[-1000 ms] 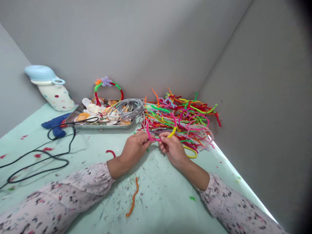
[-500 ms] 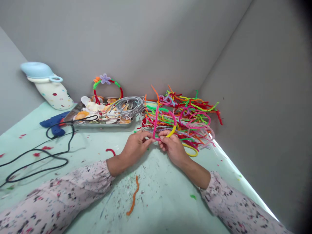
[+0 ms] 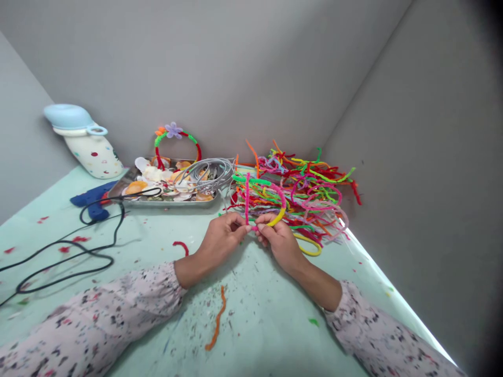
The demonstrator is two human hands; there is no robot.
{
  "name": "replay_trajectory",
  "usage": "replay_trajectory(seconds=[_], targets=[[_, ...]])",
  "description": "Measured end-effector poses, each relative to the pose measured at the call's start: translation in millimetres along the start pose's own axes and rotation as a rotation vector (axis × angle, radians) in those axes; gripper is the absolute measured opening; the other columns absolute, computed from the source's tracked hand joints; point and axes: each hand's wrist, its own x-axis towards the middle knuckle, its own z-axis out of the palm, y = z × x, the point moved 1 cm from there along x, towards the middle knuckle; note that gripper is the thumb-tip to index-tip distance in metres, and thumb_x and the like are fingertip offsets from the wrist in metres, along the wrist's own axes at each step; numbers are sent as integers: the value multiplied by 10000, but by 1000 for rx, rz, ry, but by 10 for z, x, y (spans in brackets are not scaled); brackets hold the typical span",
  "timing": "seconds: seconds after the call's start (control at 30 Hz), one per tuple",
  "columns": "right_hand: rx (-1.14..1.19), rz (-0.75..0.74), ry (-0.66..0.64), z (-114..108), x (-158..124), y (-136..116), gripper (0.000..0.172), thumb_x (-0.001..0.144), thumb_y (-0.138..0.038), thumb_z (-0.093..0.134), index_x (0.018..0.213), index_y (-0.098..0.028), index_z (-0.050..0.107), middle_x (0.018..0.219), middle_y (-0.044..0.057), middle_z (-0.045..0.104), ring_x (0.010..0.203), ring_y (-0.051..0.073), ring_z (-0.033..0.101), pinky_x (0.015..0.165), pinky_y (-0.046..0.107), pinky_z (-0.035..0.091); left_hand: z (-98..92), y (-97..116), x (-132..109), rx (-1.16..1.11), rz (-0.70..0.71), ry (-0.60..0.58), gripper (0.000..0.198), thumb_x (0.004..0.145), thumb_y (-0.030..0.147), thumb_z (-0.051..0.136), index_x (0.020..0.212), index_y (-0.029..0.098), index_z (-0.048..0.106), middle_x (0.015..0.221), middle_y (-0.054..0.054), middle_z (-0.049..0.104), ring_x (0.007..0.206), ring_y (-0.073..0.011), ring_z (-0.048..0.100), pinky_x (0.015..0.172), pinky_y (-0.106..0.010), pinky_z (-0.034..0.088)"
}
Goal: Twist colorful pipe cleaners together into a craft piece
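A headband (image 3: 282, 196) wrapped in green, pink and yellow pipe cleaner is held between both hands above the table. My left hand (image 3: 220, 241) pinches the pink wrapping at its near side, thumb against fingers. From there the loose pink pipe cleaner (image 3: 247, 201) stands almost upright. My right hand (image 3: 281, 243) is closed on the headband close to the yellow stretch, fingertips near those of the left. Right behind the hands lies a heap of many-coloured pipe cleaners (image 3: 310, 196), partly hidden by the headband. A yellow loop (image 3: 312, 252) lies beside my right hand.
A metal tray (image 3: 168, 203) holds shells, coiled grey wire (image 3: 214, 173) and a finished-looking flowered headband (image 3: 157, 149). Left are a blue glue gun (image 3: 92, 199), black cable (image 3: 66, 254) and tilted bottle (image 3: 92, 152). Orange (image 3: 217, 322) and red (image 3: 182, 244) pipe-cleaner pieces lie nearer. Grey walls stand behind and right.
The free pink pipe cleaner has tipped slightly left and now stands straighter. Both hands keep their hold on the headband. The whole view has shifted a little.
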Motion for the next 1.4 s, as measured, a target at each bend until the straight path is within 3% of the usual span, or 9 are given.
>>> replay_trajectory(seconds=[0.4,1.4], targets=[[-14,-36,20,10,-18,-15,135,774,-292,607,864,-195,581,629,-33,562,533,107,496,493,229,378,-12,8,-25,249,131,54,183,867,299,528,792,163,625,648,1,610,576,-120,533,540,-219,396],[-108,-180,-38,20,-75,-6,68,839,-277,567,873,-227,597,694,-25,536,578,124,505,539,247,396,9,73,-59,161,64,131,144,810,268,542,702,174,558,563,43,492,519,-92,420,483,-195,306]])
